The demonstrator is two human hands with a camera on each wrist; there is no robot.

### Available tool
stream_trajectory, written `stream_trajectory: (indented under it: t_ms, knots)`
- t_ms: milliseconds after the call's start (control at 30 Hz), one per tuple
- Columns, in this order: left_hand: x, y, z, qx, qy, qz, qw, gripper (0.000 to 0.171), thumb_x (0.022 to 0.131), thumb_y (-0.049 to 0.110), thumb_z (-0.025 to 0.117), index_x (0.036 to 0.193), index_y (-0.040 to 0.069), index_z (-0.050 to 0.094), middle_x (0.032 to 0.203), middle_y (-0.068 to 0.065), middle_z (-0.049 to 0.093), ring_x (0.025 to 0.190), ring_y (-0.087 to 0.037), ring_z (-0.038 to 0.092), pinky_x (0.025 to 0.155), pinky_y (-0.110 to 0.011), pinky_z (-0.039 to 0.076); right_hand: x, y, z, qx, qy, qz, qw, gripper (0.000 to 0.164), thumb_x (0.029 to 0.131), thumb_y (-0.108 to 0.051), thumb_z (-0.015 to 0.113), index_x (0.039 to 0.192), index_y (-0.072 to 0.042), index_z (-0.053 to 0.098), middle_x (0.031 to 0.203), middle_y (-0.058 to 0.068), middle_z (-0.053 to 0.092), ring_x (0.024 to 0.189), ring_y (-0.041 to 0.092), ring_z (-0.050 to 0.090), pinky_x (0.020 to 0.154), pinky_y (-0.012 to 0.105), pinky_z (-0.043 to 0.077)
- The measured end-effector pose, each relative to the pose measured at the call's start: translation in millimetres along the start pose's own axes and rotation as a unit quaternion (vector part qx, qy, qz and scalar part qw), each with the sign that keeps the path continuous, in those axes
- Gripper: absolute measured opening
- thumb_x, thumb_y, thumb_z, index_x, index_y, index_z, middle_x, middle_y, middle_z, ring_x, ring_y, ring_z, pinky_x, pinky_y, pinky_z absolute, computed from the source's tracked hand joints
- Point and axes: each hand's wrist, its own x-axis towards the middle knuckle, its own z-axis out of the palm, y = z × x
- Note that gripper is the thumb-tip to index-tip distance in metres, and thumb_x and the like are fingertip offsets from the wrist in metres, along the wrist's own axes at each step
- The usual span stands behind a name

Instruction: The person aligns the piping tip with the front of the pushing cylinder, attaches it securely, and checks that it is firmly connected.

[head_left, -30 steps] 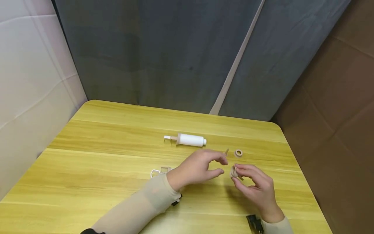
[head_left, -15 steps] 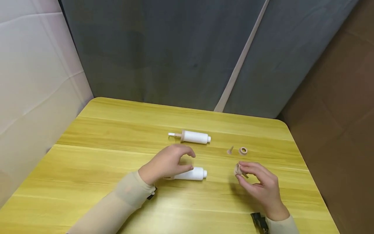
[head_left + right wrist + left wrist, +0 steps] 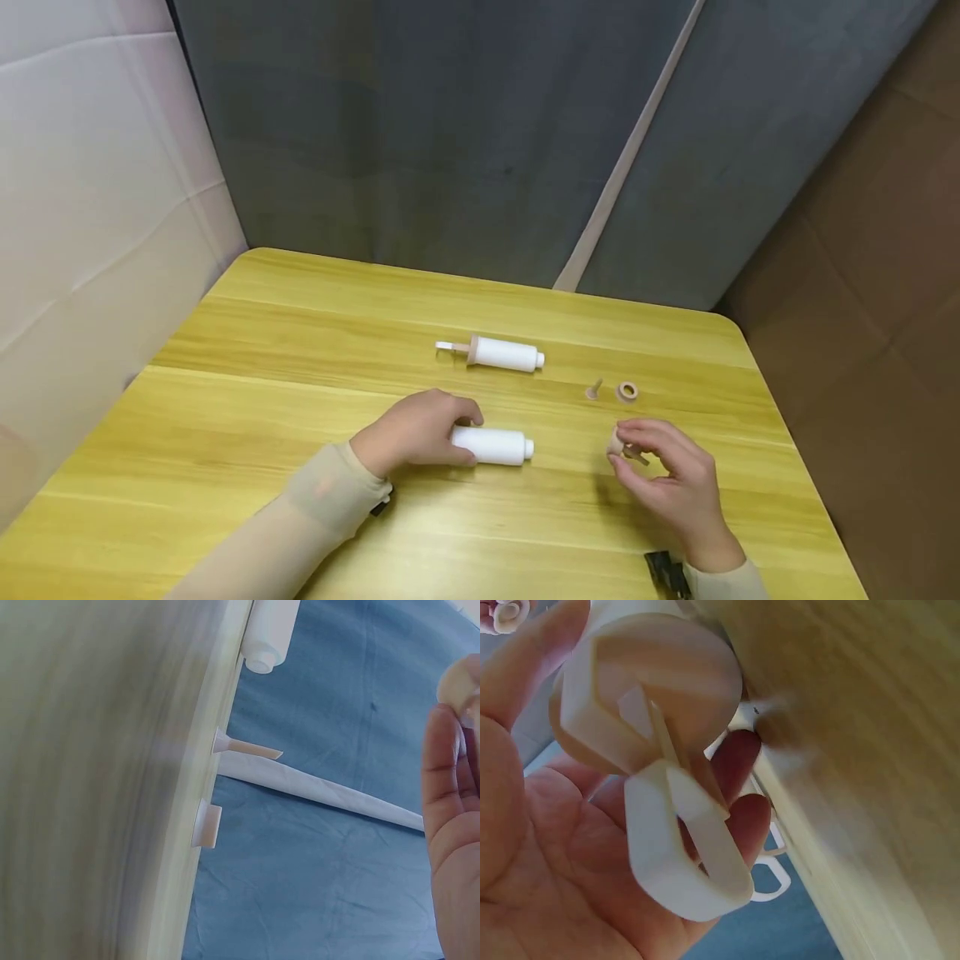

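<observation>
The white cylinder (image 3: 489,446) is just lying sideways on the tabletop (image 3: 225,442), little beige piece (image 3: 615,442) is being pinched past its skinny end (image 3: 529,449).

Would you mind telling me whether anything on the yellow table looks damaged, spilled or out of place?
Nothing stands out; no spill or breakage shows. The left hand grips a white cylinder; a second white cylinder lies farther back. The beige spiked disc and beige ring sit flat beyond the right hand.

no readable text, no legible labels
</observation>
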Motion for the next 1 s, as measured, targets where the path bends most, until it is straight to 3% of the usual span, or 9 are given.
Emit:
stream_trajectory:
  t_ms: [67,200,367,567,767,1000]
  knots:
    - [-0.3,1.1,0.1,-0.005,-0.004,-0.002,1.0000,0.033,0.080,0.029,0.095,0.105,0.017,0.076,0.096,0.005,0.074,0.082,-0.012,0.063,0.077,-0.037,0.054,-2,0,0,0.000,0.001,0.009,1.000,0.027,0.096,-0.015,0.079,0.101,0.011,0.076,0.098,0.024,0.073,0.080,0.014,0.067,0.074,0.015,0.055]
    - [0.4,2.7,0.1,-0.017,-0.022,-0.004,0.9996,0.032,0.078,0.027,0.096,0.101,0.019,0.075,0.094,0.004,0.073,0.082,-0.012,0.063,0.076,-0.036,0.054,-7,1,1,0.005,0.002,0.040,0.999,0.022,0.085,0.005,0.081,0.106,0.012,0.075,0.099,0.025,0.072,0.080,0.013,0.066,0.073,0.016,0.056]
    - [2.3,3.9,1.0,-0.015,-0.026,0.007,0.9995,0.032,0.079,0.027,0.095,0.103,0.018,0.076,0.096,0.004,0.073,0.082,-0.012,0.062,0.077,-0.036,0.053,-13,5,0,0.021,0.006,0.100,0.995,0.048,0.068,0.029,0.077,0.112,0.012,0.074,0.105,0.027,0.072,0.095,0.010,0.072,0.079,0.020,0.059]
    - [4.5,6.8,2.6,-0.005,0.032,0.058,0.9978,0.037,0.078,0.026,0.094,0.110,0.016,0.078,0.101,0.005,0.073,0.085,-0.012,0.062,0.078,-0.033,0.054,-13,5,0,0.081,0.005,0.131,0.988,0.051,0.070,0.035,0.073,0.116,0.015,0.072,0.111,0.028,0.071,0.103,0.015,0.073,0.085,0.024,0.060]
    - [3.6,18.9,1.9,-0.004,0.102,0.120,0.9875,0.041,0.080,0.026,0.093,0.116,0.015,0.077,0.109,0.002,0.073,0.092,-0.011,0.065,0.081,-0.034,0.056,-13,-1,4,0.174,0.007,0.143,0.974,0.048,0.074,0.037,0.069,0.119,0.020,0.067,0.118,0.029,0.070,0.109,0.020,0.073,0.090,0.029,0.060]
    - [-0.4,34.2,-2.4,0.002,0.139,0.163,0.9767,0.042,0.083,0.030,0.092,0.119,0.017,0.078,0.111,0.004,0.073,0.093,-0.009,0.066,0.080,-0.031,0.057,-12,-5,11,0.217,-0.015,0.130,0.967,0.045,0.077,0.034,0.071,0.120,0.022,0.067,0.121,0.032,0.069,0.110,0.022,0.073,0.087,0.030,0.061]
